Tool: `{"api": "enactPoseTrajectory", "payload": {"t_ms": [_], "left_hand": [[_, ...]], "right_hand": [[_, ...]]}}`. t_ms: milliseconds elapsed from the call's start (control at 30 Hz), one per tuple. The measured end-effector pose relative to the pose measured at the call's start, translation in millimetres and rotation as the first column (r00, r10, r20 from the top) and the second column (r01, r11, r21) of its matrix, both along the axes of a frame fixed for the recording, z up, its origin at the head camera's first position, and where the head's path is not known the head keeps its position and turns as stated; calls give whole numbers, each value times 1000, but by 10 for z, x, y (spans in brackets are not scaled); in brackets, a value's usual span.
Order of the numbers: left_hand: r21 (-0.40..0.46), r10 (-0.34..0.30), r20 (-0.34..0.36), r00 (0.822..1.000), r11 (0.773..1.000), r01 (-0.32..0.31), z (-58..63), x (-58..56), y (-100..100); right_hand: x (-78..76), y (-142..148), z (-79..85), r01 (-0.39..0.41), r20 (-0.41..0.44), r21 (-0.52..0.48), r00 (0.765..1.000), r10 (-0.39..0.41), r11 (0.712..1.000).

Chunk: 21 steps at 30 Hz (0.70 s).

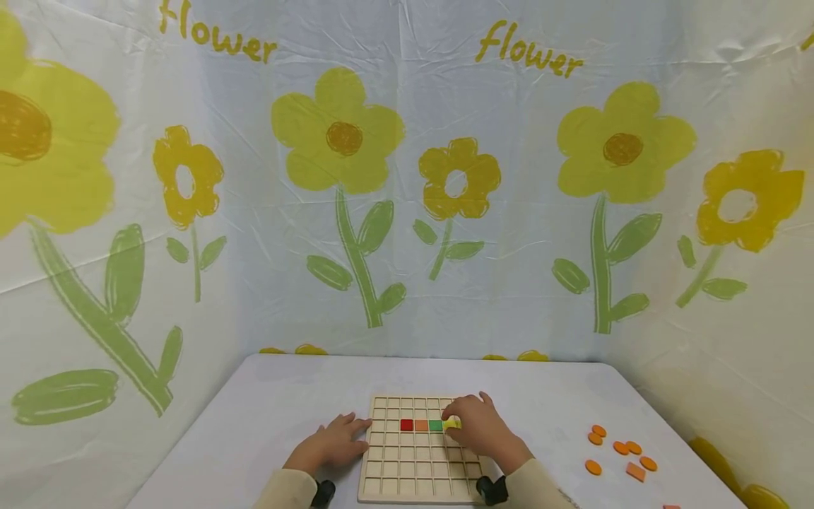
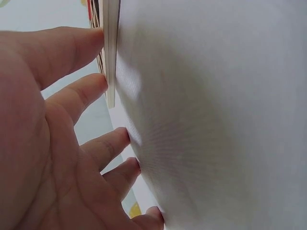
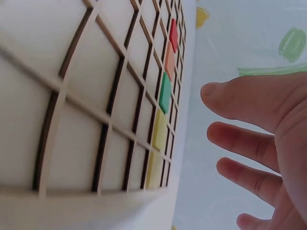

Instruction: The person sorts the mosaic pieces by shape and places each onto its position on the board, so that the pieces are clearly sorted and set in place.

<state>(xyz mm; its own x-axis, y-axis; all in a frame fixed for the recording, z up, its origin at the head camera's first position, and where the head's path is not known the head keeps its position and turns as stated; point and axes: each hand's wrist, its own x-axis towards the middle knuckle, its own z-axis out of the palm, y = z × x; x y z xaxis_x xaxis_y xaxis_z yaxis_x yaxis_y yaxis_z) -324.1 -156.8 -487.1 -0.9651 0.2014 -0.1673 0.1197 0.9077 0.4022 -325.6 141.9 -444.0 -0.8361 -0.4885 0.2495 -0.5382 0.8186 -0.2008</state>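
Sleeves [image 1: 284, 490], board [image 1: 407, 468], white tabletop [image 1: 292, 385], flowered backdrop [image 1: 426, 311]

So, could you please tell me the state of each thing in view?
Wooden board: lying flat, partly filled.
Red tile: in a cell.
Orange tile: in a cell.
Green tile: in a cell.
Yellow tiles: in cells.
Orange discs: loose on the table.
Orange square: loose too.
Left hand: fingers spread, touching board.
Right hand: fingers apart, holding nothing.

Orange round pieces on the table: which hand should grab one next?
Probably the right hand. The orange round pieces lie right of the board, nearer that hand, and its fingers look empty. The left hand is farther away, touching the board's left edge.
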Motion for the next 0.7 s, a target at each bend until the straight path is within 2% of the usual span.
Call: {"api": "enactPoseTrajectory", "payload": {"t_ms": [267,700], "left_hand": [[-14,-8,-3,1000,1000,7,4,13,-2],[-1,-3,-4,1000,1000,3,42,44,26]], "right_hand": [[98,194,54,48,0,-28,999,-48,998],[198,531,30,114,-2,-42,993,-114,993]]}}
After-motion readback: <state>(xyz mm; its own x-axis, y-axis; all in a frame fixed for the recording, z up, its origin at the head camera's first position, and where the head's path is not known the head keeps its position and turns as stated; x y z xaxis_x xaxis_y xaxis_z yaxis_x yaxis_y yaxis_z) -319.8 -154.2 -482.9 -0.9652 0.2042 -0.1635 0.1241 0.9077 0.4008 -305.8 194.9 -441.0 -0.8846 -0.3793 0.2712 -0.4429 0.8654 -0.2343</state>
